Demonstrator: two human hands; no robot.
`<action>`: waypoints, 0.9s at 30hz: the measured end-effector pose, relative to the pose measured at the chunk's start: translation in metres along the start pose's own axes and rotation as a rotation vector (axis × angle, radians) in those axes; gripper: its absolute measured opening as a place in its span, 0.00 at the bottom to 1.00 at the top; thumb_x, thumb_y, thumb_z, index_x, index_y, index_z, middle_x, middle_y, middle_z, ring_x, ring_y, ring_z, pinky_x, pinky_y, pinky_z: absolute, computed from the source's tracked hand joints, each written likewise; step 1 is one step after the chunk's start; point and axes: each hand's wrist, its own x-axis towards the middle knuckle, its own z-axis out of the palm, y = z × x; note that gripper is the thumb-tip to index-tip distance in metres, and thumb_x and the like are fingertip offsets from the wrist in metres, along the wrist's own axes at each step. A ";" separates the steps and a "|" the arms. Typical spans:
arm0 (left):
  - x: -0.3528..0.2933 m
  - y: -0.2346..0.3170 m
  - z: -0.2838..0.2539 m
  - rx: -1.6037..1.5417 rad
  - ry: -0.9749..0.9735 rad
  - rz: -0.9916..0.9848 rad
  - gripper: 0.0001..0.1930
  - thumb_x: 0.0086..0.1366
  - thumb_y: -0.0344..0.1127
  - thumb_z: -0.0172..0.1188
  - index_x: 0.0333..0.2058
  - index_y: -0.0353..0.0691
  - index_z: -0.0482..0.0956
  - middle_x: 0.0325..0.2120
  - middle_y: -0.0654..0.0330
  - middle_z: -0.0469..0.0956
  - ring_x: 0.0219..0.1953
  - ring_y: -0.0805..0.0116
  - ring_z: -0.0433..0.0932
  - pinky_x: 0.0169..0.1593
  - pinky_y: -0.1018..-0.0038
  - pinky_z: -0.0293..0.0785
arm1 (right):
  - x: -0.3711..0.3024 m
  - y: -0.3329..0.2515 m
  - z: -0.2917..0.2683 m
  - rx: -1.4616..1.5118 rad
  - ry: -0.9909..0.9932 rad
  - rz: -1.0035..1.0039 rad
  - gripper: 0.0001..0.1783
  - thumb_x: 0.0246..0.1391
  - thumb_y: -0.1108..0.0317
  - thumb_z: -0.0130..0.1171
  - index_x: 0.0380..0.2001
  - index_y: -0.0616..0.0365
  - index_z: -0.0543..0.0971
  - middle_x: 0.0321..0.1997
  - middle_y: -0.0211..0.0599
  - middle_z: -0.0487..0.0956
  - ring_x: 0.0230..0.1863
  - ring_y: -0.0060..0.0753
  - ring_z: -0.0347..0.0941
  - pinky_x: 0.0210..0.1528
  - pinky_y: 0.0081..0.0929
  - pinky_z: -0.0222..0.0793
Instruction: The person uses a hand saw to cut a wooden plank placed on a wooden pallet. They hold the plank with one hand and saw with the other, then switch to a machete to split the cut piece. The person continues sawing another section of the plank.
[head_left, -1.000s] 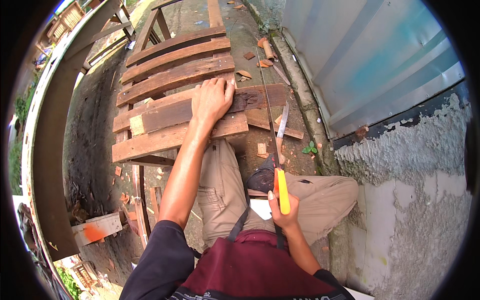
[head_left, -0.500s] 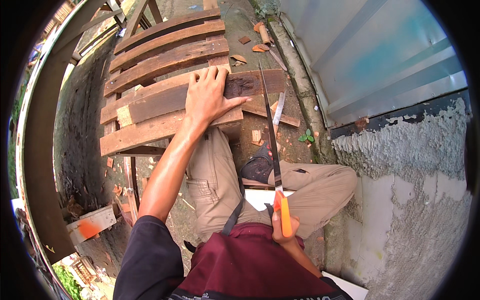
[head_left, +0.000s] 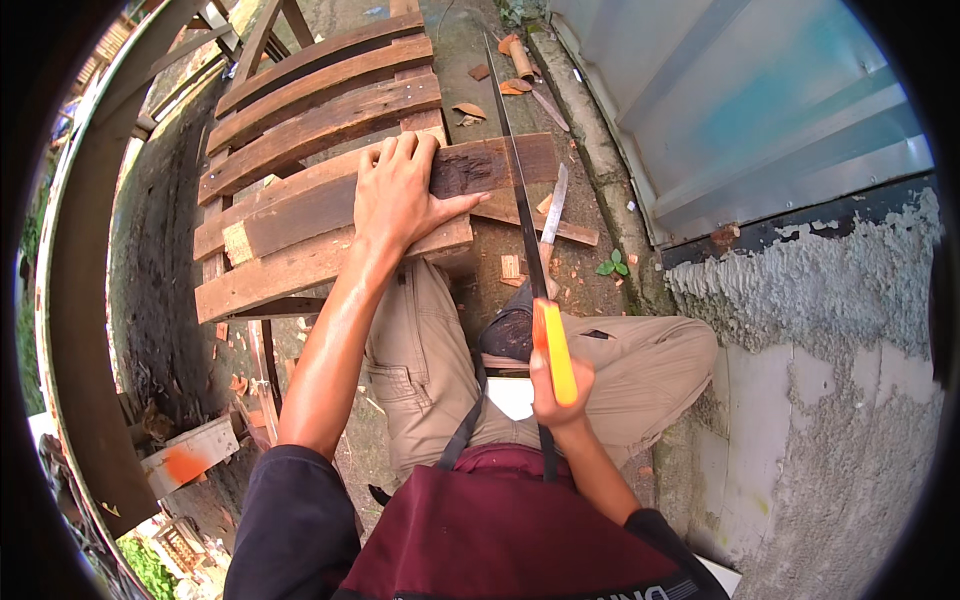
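Observation:
My left hand (head_left: 400, 195) presses down on a dark wooden plank (head_left: 300, 209), its fingers curled over the far edge and the thumb stretched out along the top. The plank lies across a slatted wooden bench (head_left: 330, 120), and its right end juts past the slats. In my right hand (head_left: 566, 392) is a handsaw (head_left: 558, 365) with an orange-yellow handle, fingers closed around the grip. The long thin saw blade points away from me and crosses the plank's overhanging end, to the right of my left hand.
A knife (head_left: 554, 205) with a pale blade lies beside a loose wood strip (head_left: 560, 230) on the ground. Wood scraps and dry leaves (head_left: 514, 87) are scattered around. A metal sheet wall (head_left: 740, 110) and rough concrete (head_left: 800, 300) stand at the right.
My right hand has pushed the saw forward, away from me, so its blade reaches farther past the plank. My left hand stays on the plank; the whole view has shifted slightly.

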 end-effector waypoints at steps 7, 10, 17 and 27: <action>0.001 0.002 0.000 -0.010 -0.009 -0.036 0.40 0.46 0.70 0.72 0.43 0.37 0.77 0.39 0.56 0.75 0.49 0.57 0.75 0.56 0.58 0.66 | -0.042 -0.006 -0.021 -0.049 0.011 -0.078 0.05 0.52 0.77 0.58 0.25 0.69 0.79 0.17 0.44 0.75 0.15 0.41 0.74 0.19 0.33 0.68; 0.007 -0.002 0.004 -0.013 0.029 0.000 0.41 0.46 0.70 0.72 0.42 0.37 0.77 0.38 0.55 0.75 0.48 0.56 0.75 0.55 0.59 0.66 | 0.069 -0.013 0.005 0.121 0.004 0.100 0.12 0.56 0.76 0.60 0.19 0.62 0.74 0.12 0.35 0.69 0.11 0.31 0.67 0.17 0.33 0.60; 0.003 -0.002 0.005 0.005 0.014 -0.006 0.40 0.44 0.69 0.73 0.42 0.37 0.78 0.38 0.56 0.74 0.47 0.56 0.75 0.53 0.59 0.66 | -0.009 -0.002 -0.003 0.029 -0.005 -0.041 0.06 0.54 0.78 0.58 0.24 0.67 0.76 0.16 0.42 0.71 0.14 0.42 0.71 0.18 0.34 0.64; 0.007 0.000 0.006 -0.017 0.032 -0.010 0.39 0.44 0.67 0.73 0.41 0.37 0.78 0.39 0.56 0.75 0.49 0.56 0.75 0.54 0.59 0.67 | 0.091 -0.007 0.024 0.142 0.060 0.032 0.13 0.56 0.75 0.61 0.18 0.61 0.72 0.12 0.37 0.68 0.11 0.35 0.66 0.17 0.33 0.58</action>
